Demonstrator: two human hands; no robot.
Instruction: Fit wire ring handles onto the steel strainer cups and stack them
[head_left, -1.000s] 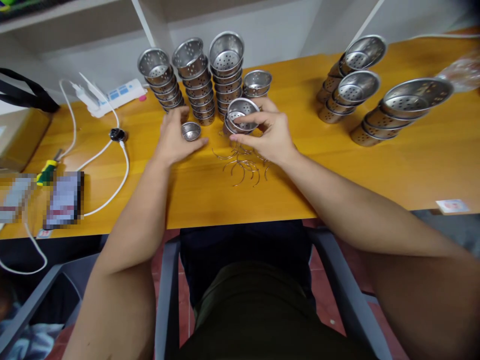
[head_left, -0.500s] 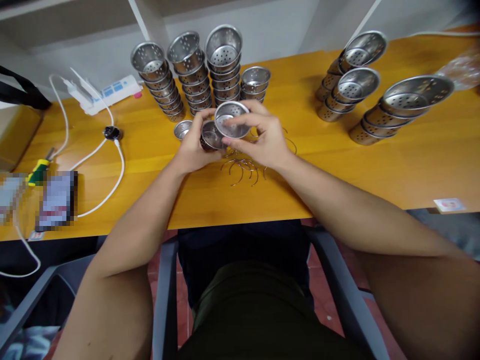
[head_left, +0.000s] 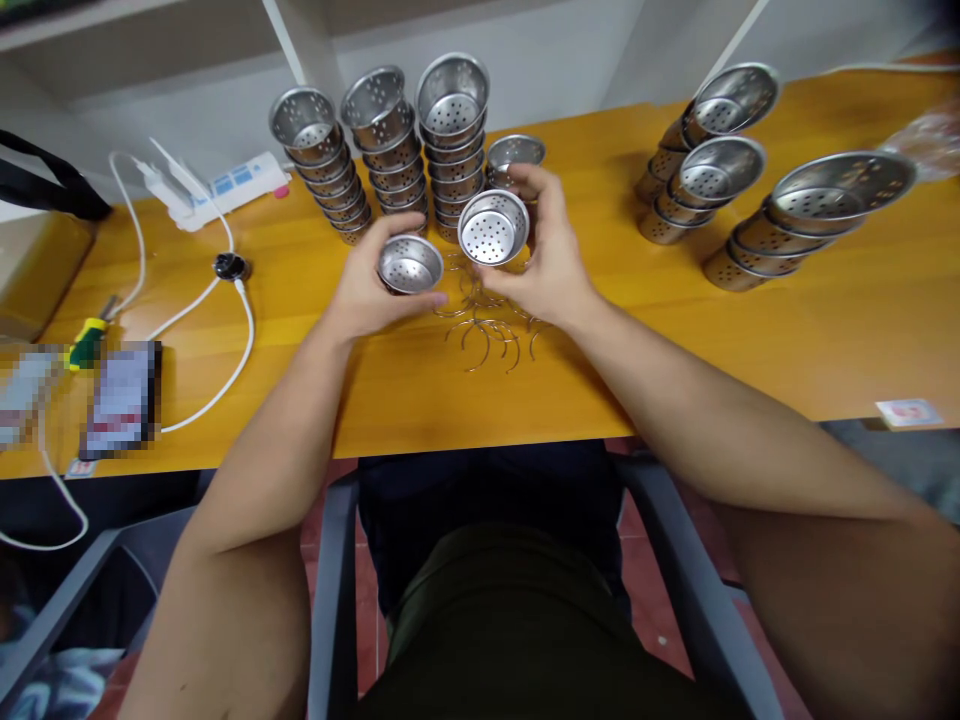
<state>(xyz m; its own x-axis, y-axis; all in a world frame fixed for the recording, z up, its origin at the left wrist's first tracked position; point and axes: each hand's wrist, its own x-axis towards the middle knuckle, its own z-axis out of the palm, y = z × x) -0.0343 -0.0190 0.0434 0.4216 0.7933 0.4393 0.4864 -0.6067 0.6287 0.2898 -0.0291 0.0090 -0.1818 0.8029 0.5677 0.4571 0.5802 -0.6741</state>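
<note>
My left hand (head_left: 367, 290) is closed round a small perforated steel cup (head_left: 409, 265), held just above the orange table (head_left: 675, 330). My right hand (head_left: 551, 260) grips a second, larger perforated steel cup (head_left: 493, 227) beside it, its mouth tilted toward me. The two cups are apart, side by side. Under my hands lies a loose heap of thin wire rings (head_left: 487, 335). Behind the hands rise three tall stacks of nested steel cups (head_left: 450, 140) and a short stack (head_left: 514, 155).
Three leaning stacks of wider steel strainers (head_left: 795, 215) lie at the right. A white power strip (head_left: 225, 185) with a looping cable (head_left: 225, 310) sits at the left, with a green-handled screwdriver (head_left: 86, 345) and blurred packets (head_left: 120, 400) near the front edge. A small card (head_left: 907, 412) lies front right.
My hands have drawn the two cups apart: the left one has come down and left with the small cup, the right one has moved back toward the short stack with the larger cup.
</note>
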